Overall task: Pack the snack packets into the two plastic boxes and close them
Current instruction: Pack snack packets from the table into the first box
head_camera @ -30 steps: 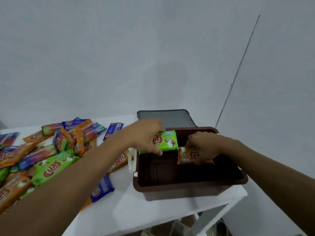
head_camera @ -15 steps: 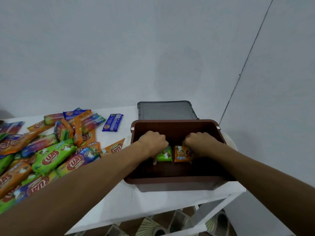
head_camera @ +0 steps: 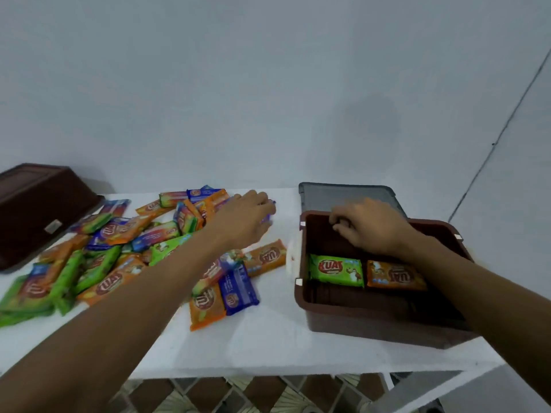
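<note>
The open brown plastic box (head_camera: 372, 320) stands at the table's right end. On its floor a green packet (head_camera: 337, 269) and an orange packet (head_camera: 393, 275) lie side by side. My right hand (head_camera: 369, 228) hovers over the box's back part, fingers curled and holding nothing. My left hand (head_camera: 244, 219) reaches across to the far edge of the packet pile (head_camera: 119, 257). Its fingers are closed over a blue packet (head_camera: 267, 219) that lies on the table. A second brown box (head_camera: 38, 210) sits bottom-up at the far left.
A grey lid (head_camera: 343, 195) lies flat behind the open box, against the wall. The white table (head_camera: 268, 347) ends just right of the box and close to me. Patterned floor tiles (head_camera: 238, 394) show below the front edge.
Both hands have let go of the green and orange packets, which now lie in the box. My left hand has swung left to the blue packet, and my right hand has lifted.
</note>
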